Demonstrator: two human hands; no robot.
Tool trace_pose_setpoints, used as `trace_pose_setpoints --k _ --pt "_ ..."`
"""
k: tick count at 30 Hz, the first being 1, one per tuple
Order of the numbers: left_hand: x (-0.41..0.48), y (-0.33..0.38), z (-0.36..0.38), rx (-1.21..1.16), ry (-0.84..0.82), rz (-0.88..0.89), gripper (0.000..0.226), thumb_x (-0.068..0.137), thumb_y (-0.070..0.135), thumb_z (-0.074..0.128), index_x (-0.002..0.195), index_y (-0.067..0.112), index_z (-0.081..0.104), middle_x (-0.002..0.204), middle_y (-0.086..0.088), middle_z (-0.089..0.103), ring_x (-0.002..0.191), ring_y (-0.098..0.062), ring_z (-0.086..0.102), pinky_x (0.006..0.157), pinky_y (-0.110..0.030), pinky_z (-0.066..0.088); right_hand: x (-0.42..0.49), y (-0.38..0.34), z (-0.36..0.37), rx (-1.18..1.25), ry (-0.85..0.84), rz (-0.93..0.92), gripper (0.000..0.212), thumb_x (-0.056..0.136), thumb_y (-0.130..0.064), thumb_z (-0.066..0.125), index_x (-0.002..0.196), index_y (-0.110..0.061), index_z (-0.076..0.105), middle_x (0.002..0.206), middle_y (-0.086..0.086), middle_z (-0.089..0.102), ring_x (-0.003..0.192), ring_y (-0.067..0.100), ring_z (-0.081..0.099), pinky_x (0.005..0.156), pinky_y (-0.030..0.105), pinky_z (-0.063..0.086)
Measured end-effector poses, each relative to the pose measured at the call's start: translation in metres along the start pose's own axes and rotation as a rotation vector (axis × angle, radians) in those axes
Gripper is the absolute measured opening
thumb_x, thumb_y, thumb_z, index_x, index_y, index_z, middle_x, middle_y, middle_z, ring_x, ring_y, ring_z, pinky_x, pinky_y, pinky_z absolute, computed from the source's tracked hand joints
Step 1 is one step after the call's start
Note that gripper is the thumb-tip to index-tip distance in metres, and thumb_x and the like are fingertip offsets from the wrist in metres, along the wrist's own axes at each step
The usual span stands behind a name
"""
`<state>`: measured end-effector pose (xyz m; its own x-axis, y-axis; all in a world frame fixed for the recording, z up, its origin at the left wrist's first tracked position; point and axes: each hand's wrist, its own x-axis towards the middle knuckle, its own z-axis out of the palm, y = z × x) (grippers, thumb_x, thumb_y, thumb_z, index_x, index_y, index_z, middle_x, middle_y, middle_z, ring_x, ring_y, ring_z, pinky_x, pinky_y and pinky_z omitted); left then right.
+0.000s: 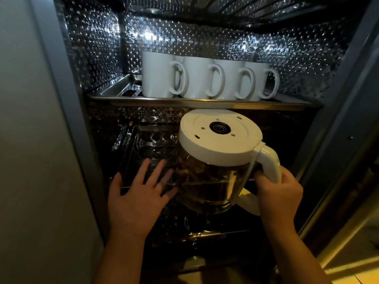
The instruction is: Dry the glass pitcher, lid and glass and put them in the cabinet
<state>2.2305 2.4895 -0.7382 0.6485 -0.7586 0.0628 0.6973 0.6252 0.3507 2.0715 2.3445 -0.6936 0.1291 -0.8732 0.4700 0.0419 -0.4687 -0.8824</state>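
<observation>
The pitcher [207, 181] was in mid-air at the mouth of the cabinet [98, 48], lid [220, 138] seated on top, just under the upper tray [184, 102] w/ its row of white mugs [196, 76] and over the front of the lower tray [143, 140]. It was not yet set down.

The right hand [279, 193] was wrapped round the white handle [270, 160] and took the weight. The left hand [139, 193] was flat, fingers spread and holding nothing, right beside the glass wall. Whether the fingertips touched the glass I couldn't tell; the light was poor there. Something pale, prob. a cloth [249, 201], showed below the right hand.

Handling, as I judge it: thick glass body, so fairly heavy for one hand and stiff, but breakable — a knock on the upper tray's metal rim would be the risk, and clearance above the lid looked tight. The glass would be slick if any damp is left. Best hold is the handle, w/ the other palm under or against the body to steady it. The lid may only sit loose, so keep the pitcher level.
</observation>
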Motion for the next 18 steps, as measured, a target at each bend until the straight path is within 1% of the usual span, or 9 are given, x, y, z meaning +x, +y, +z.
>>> trace_pose_setpoints --k 4,10,13,18 --pt "-0.002 0.000 0.002 -0.009 -0.019 0.011 0.083 0.051 0.048 0.070 0.128 0.020 0.054 0.127 -0.020 0.058 0.111 -0.040 0.057 0.086 -0.061 0.041 0.003 -0.001 0.003 -0.001 0.001 0.009 0.030 0.078 -0.007 0.066 0.067 -0.030 0.050 0.068 -0.005 0.053 0.062 0.008 0.051 0.055 0.023 0.042" --pt "-0.003 0.000 0.004 -0.010 -0.028 0.014 0.084 0.052 0.047 0.072 0.130 0.021 0.053 0.128 -0.020 0.057 0.117 -0.042 0.053 0.085 -0.061 0.042 0.007 -0.005 0.012 -0.001 -0.013 0.040 0.031 0.078 -0.007 0.067 0.066 -0.029 0.049 0.069 -0.006 0.052 0.062 0.005 0.050 0.053 0.015 0.037" --pt "-0.004 0.001 0.005 -0.024 -0.033 0.017 0.083 0.054 0.047 0.072 0.130 0.020 0.053 0.129 -0.020 0.056 0.121 -0.040 0.048 0.084 -0.061 0.042 0.007 -0.006 0.015 -0.028 -0.009 0.041 0.031 0.078 -0.009 0.067 0.068 -0.030 0.048 0.070 -0.009 0.052 0.063 0.003 0.051 0.053 0.013 0.035" --pt "-0.005 0.001 0.007 -0.005 -0.032 0.030 0.083 0.056 0.049 0.067 0.132 0.021 0.051 0.128 -0.019 0.057 0.121 -0.039 0.049 0.085 -0.060 0.042 0.008 -0.005 0.015 -0.039 -0.025 0.035 0.020 0.079 -0.012 0.067 0.075 -0.023 0.051 0.071 -0.010 0.052 0.063 0.002 0.051 0.050 0.008 0.034"
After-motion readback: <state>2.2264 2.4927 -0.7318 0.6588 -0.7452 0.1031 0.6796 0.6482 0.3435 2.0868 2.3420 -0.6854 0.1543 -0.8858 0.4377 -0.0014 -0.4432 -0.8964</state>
